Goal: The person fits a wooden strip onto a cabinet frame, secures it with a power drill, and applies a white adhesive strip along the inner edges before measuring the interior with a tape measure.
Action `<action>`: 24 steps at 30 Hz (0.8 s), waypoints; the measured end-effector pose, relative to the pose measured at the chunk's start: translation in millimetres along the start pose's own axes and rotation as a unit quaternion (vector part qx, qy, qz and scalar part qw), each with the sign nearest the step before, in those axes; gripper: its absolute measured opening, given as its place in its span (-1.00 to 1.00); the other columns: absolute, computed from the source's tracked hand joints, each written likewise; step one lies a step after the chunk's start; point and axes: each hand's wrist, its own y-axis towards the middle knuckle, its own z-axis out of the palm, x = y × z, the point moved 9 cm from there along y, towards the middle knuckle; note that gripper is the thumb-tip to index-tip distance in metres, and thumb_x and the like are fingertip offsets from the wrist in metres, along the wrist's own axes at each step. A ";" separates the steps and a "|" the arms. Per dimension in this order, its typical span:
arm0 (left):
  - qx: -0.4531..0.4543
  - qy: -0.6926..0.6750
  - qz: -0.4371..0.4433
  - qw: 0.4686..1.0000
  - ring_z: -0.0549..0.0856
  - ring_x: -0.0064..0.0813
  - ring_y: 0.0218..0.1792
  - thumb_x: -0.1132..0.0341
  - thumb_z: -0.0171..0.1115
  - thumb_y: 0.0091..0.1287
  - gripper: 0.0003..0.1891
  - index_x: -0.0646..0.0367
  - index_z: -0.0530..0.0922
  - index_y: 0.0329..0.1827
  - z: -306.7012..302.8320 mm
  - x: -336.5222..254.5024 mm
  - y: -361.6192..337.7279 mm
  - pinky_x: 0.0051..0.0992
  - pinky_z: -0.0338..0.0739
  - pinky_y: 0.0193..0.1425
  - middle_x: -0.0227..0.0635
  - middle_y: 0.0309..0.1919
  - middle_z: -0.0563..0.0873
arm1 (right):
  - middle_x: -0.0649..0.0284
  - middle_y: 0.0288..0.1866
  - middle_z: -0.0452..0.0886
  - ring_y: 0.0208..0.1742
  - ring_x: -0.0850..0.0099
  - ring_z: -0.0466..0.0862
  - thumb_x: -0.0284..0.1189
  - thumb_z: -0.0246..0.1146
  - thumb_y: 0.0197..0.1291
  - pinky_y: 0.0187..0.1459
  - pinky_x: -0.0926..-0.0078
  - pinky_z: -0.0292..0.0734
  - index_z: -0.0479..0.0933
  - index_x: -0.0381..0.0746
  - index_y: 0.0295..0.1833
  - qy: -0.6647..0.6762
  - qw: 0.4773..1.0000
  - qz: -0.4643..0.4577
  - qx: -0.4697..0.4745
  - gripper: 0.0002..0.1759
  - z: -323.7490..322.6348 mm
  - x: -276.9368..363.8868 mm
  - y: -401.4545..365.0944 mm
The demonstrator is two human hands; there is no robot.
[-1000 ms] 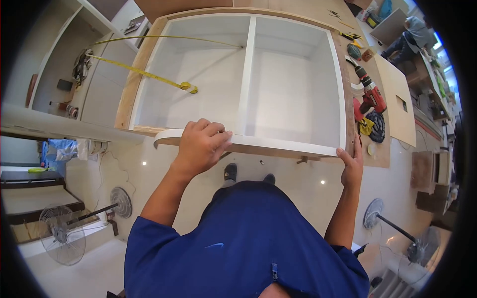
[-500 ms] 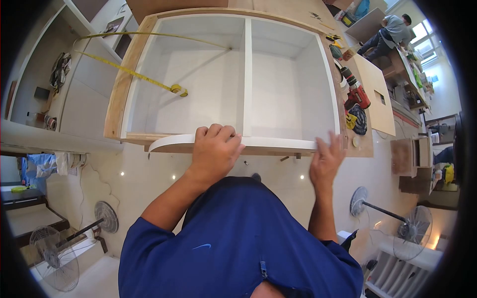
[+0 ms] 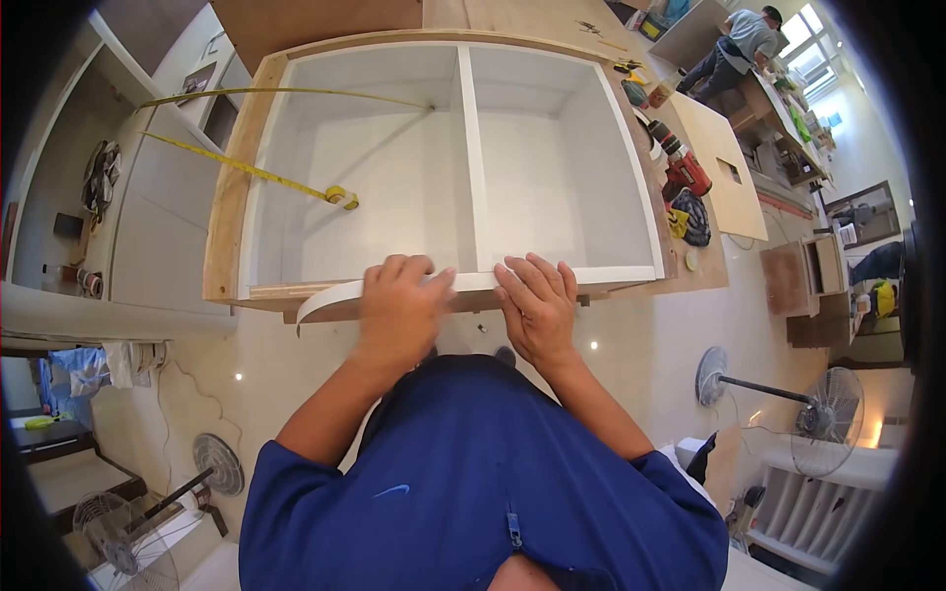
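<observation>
The left hand (image 3: 402,310) curls blurred fingers over the white strip (image 3: 333,294); whether they pinch it cannot be told. The right hand (image 3: 537,307) rests with fingers slightly spread beside the divider (image 3: 472,158), apparently steadying the strip along the cabinet's (image 3: 632,167) near edge. The left end bows outward, apparently unattached. The tape measure (image 3: 338,197) lies in the left compartment.

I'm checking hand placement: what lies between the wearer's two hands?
In the head view, between left hand and right hand runs the box's white front edge, met by the white divider.
</observation>
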 end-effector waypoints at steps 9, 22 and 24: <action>0.060 -0.021 -0.042 0.997 0.63 -0.20 -0.20 0.34 0.51 0.23 -0.77 0.10 0.80 -0.06 -69.5 63.8 -20.0 -0.28 0.50 -0.05 -0.31 -0.29 0.70 | 0.41 0.10 0.71 0.26 0.33 0.61 -0.35 0.39 0.34 0.45 0.10 0.18 0.75 -0.04 0.13 0.012 1.000 0.004 -0.003 -0.73 2.0 0.0 0.8; -0.068 0.068 -0.043 0.994 0.60 -0.26 0.08 0.30 0.41 0.33 -0.71 -0.05 0.78 0.11 -65.2 83.1 -61.3 -0.09 0.36 0.33 -0.36 -0.09 0.65 | 0.31 0.15 0.72 0.33 0.21 0.59 -0.40 0.32 0.41 0.52 0.05 0.11 0.74 -0.13 0.16 -0.005 1.000 -0.004 0.017 -0.74 7.2 5.1 -1.7; -0.074 0.033 -0.037 0.996 0.61 -0.28 0.11 0.28 0.41 0.36 -0.71 -0.05 0.78 0.12 -58.4 96.1 -63.9 -0.03 0.35 0.41 -0.36 -0.04 0.67 | 0.30 0.15 0.72 0.33 0.21 0.59 -0.40 0.31 0.42 0.53 0.05 0.09 0.74 -0.15 0.16 -0.004 1.000 -0.006 0.016 -0.74 8.3 4.7 -2.0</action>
